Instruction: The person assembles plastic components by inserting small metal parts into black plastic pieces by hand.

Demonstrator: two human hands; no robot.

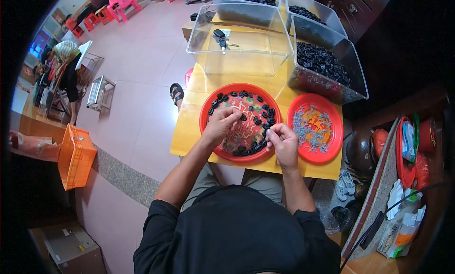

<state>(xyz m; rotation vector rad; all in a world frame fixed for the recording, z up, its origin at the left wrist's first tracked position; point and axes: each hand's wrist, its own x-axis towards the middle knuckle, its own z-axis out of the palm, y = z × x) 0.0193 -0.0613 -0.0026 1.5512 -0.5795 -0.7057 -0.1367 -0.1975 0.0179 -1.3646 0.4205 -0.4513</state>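
Observation:
A round red tray (pixel 206 95) holds many small black oval plastic pieces (pixel 264 115), lying mostly around its edge over a patterned bottom. Above its middle, my left hand (pixel 222 125) is closed in a pinch on one small black piece (pixel 243 117). My right hand (pixel 284 143) hovers at the tray's right side, thumb and forefinger pressed together; whatever is between them is too small to make out. To its right stands a second red tray (pixel 337 127) with many small thin grey pieces (pixel 308 132) scattered in it.
Both trays stand on a yellow table (pixel 187 132). Behind them, a clear plastic bin (pixel 237 61) has keys (pixel 222 44) in it. Another clear bin (pixel 348 91) is heaped with black pieces. An orange crate (pixel 78 155) is on the left; a cluttered shelf (pixel 379 198) borders the right.

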